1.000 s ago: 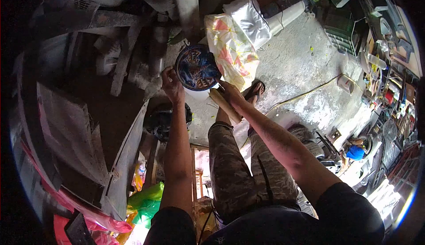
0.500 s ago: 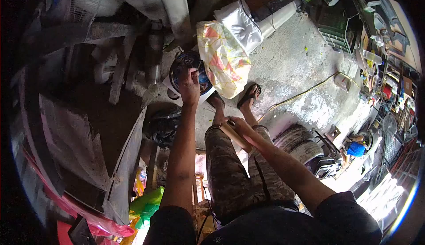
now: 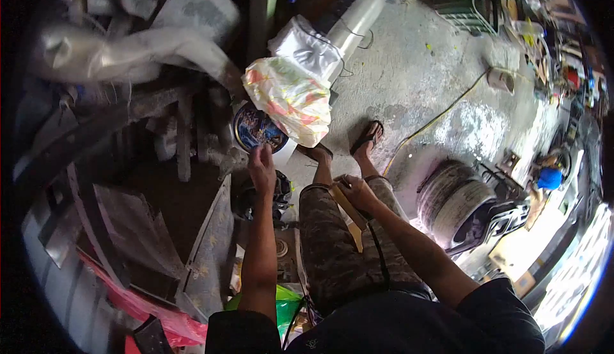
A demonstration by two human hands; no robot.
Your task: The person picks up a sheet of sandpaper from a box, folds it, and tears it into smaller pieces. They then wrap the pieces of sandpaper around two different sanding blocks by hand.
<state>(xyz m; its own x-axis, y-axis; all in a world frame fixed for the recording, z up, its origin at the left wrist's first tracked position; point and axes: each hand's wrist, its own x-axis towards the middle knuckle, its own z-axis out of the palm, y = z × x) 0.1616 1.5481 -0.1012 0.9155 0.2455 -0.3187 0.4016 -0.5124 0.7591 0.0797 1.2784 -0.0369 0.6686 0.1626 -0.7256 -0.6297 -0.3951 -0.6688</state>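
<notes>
A round dark-blue tin [image 3: 246, 124] with picture-like patterns and several small bits in it stands at my left foot. My left hand [image 3: 261, 168] is at its near rim, fingers drawn together; whether they hold something small is hidden. Over my thighs, my right hand [image 3: 358, 194] is closed around a flat, light-brown strip of wood [image 3: 348, 216], which slants down between my knees. A white plastic bag with a pink and yellow pattern [image 3: 291, 98] partly covers the tin's far right side.
Behind the patterned bag lies a shiny white package [image 3: 307, 47] beside a long pale tube [image 3: 355, 18]. Stacked tires [image 3: 451, 197] stand to the right. A yellow hose [image 3: 441, 117] crosses the concrete floor. On the left are wooden beams and a grey panel [image 3: 208, 245].
My left hand has drawn back from over the tin toward its near edge. The right hand still grips the wooden strip. The view has shifted, and surroundings appear displaced.
</notes>
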